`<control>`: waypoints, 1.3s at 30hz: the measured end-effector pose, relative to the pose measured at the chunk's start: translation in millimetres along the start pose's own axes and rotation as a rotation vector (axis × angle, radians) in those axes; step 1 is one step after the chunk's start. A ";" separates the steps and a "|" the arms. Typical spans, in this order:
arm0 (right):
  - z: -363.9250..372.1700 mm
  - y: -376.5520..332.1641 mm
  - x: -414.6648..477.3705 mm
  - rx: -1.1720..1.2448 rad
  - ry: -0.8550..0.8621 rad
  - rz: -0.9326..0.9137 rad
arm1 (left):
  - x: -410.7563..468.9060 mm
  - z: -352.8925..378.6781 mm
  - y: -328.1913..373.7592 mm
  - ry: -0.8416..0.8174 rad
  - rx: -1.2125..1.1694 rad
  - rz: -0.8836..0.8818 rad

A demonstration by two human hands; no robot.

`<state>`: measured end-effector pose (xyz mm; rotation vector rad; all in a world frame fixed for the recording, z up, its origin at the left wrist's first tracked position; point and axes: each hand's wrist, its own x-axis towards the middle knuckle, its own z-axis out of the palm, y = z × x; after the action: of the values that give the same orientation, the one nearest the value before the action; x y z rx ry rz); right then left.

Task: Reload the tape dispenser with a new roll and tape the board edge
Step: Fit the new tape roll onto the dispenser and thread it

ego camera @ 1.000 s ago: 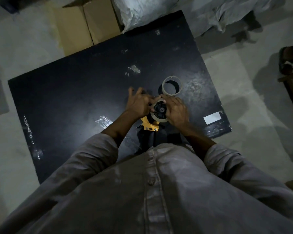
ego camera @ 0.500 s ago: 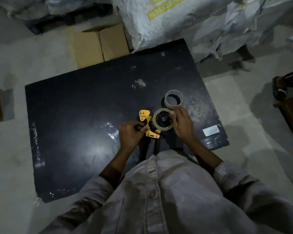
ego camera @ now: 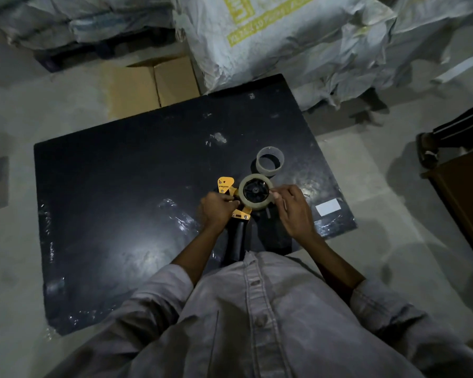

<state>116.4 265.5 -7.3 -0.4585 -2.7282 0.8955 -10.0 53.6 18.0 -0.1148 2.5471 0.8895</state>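
We look down on a black board lying flat on the concrete floor. Our left hand is wrapped tight around the yellow tape dispenser, near the board's close edge; its fingers curl under, so we cannot see how they grip. The dispenser's black handle runs back toward us and disappears under our shirt. A roll of tape sits on the dispenser's hub. Our right hand pinches at the roll's right rim with thumb and forefinger; whether a loose tape end lies between them is too dim to tell. Just beyond stands an empty core, upright on the board. A white label lies near the board's right corner. Sacks are cut off at the top.
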 end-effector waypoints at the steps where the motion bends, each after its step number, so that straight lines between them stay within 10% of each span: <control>1: -2.0 0.5 -2.5 -0.004 -0.003 0.002 | -3.9 0.4 2.1 0.032 0.019 0.003; 39: 41.2 -85.1 -36.9 0.090 -0.450 0.284 | 0.8 8.4 -5.6 -0.095 0.133 0.265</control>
<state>118.8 165.1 7.5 -0.7159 -3.0502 1.3297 -6.3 54.4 8.6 0.3047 2.5603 0.7957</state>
